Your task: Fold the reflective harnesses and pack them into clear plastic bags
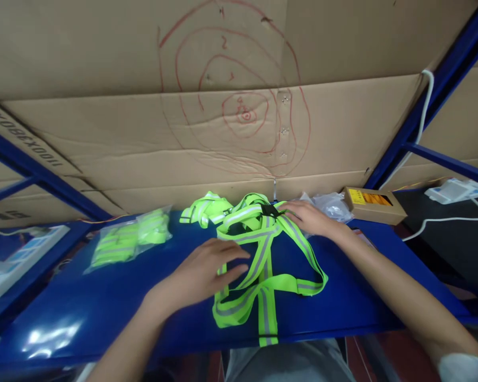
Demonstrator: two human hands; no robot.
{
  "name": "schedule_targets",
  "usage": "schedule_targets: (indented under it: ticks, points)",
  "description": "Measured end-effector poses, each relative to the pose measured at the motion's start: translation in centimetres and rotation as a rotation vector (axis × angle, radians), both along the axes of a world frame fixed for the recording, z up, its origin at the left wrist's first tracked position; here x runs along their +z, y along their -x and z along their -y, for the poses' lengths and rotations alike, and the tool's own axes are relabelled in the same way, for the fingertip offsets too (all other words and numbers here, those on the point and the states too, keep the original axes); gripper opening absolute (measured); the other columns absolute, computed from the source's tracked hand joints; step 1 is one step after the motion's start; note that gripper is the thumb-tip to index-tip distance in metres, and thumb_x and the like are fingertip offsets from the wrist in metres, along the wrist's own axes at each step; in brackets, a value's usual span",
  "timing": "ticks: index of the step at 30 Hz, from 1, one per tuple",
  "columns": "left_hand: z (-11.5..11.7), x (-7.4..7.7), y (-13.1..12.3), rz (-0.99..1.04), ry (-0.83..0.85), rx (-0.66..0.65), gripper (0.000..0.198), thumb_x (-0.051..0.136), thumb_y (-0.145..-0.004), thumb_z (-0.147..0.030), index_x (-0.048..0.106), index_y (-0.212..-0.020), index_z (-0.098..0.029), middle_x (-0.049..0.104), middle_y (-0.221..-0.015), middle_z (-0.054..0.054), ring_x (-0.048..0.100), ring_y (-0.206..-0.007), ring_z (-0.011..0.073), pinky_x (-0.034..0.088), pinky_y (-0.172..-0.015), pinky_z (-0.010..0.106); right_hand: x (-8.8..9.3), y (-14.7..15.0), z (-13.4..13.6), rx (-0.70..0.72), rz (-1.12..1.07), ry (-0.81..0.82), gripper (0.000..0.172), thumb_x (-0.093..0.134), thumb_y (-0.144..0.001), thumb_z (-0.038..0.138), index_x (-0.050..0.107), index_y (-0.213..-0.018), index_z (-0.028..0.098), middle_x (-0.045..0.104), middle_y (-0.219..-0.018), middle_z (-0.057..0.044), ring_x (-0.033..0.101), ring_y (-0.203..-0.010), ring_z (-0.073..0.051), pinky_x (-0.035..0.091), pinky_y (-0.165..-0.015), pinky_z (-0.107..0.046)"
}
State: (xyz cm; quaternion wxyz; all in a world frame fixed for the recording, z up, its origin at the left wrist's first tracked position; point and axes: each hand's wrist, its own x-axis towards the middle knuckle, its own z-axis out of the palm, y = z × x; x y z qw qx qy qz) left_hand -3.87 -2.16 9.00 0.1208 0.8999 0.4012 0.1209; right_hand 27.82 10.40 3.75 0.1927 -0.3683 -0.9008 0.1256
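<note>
A neon-green reflective strap harness (266, 249) with grey stripes lies loosely spread on the blue table, one strap end reaching the front edge. Near its top sits a black buckle (269, 211). My right hand (304, 216) is at the harness's upper right, its fingers closed on a strap beside the buckle; the fingertips are partly hidden. Over the harness's left side is my left hand (207, 268), thumb and fingers apart with nothing between them. Behind the harness rests another bunched green reflective strap bundle (207, 208).
Clear bags of folded green straps (117, 244) lie at the left. Crumpled clear plastic (331, 206) and an open cardboard box (376, 206) stand at the back right. A cardboard wall (123, 132) with red rings rises behind. White power strips (27, 260) lie at both sides.
</note>
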Motion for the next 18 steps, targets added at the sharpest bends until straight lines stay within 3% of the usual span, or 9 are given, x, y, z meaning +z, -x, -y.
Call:
schedule_targets:
  ticks: [4, 7, 10, 14, 18]
  points:
    - [-4.7, -1.3, -0.1, 0.051, -0.101, 0.059, 0.030, 0.051, -0.105, -0.041, 0.071, -0.117, -0.023, 0.075, -0.113, 0.007, 0.070, -0.105, 0.0244, 0.052, -0.093, 0.037, -0.6, 2.8, -6.0, 0.024, 0.066, 0.056, 0.035, 0.071, -0.091, 0.030, 0.068, -0.124, 0.016, 0.073, -0.120, -0.014, 0.067, -0.113, -0.031, 0.046, -0.102, -0.044]
    - [-6.3, -1.5, 0.4, 0.118, -0.118, 0.114, 0.029, 0.049, -0.105, -0.038, 0.071, -0.114, -0.021, 0.074, -0.112, 0.008, 0.069, -0.104, 0.0230, 0.051, -0.093, 0.035, -0.6, 3.5, -6.7, 0.057, 0.093, 0.110, 0.029, 0.081, -0.081, 0.034, 0.072, -0.103, 0.017, 0.072, -0.102, -0.009, 0.066, -0.099, -0.028, 0.045, -0.095, -0.041]
    - [-6.6, -1.2, 0.6, 0.220, -0.112, 0.150, 0.029, 0.051, -0.104, -0.041, 0.070, -0.116, -0.021, 0.072, -0.115, 0.008, 0.068, -0.105, 0.0224, 0.051, -0.094, 0.035, 0.5, 3.1, -5.5, 0.125, 0.069, 0.153, 0.024, 0.080, -0.080, 0.034, 0.069, -0.091, 0.016, 0.067, -0.098, -0.007, 0.063, -0.094, -0.025, 0.045, -0.089, -0.037]
    - [-7.2, -0.5, 1.1, 0.414, -0.062, 0.165, 0.038, 0.061, -0.099, -0.046, 0.065, -0.128, -0.021, 0.069, -0.129, 0.010, 0.064, -0.119, 0.0246, 0.048, -0.106, 0.039, 4.2, 2.9, -2.1, 0.238, -0.022, 0.199, 0.019, 0.064, -0.095, 0.034, 0.061, -0.104, 0.018, 0.067, -0.103, -0.004, 0.061, -0.093, -0.019, 0.047, -0.083, -0.030]
    - [-9.3, 1.2, 1.8, 0.824, 0.217, 0.073, 0.060, 0.062, -0.095, -0.060, 0.061, -0.137, -0.018, 0.066, -0.139, 0.014, 0.062, -0.130, 0.0268, 0.046, -0.114, 0.042, 9.9, 4.1, 1.4, 0.428, -0.252, 0.233, 0.018, 0.060, -0.099, 0.033, 0.058, -0.108, 0.018, 0.066, -0.109, -0.004, 0.061, -0.099, -0.017, 0.048, -0.088, -0.029]
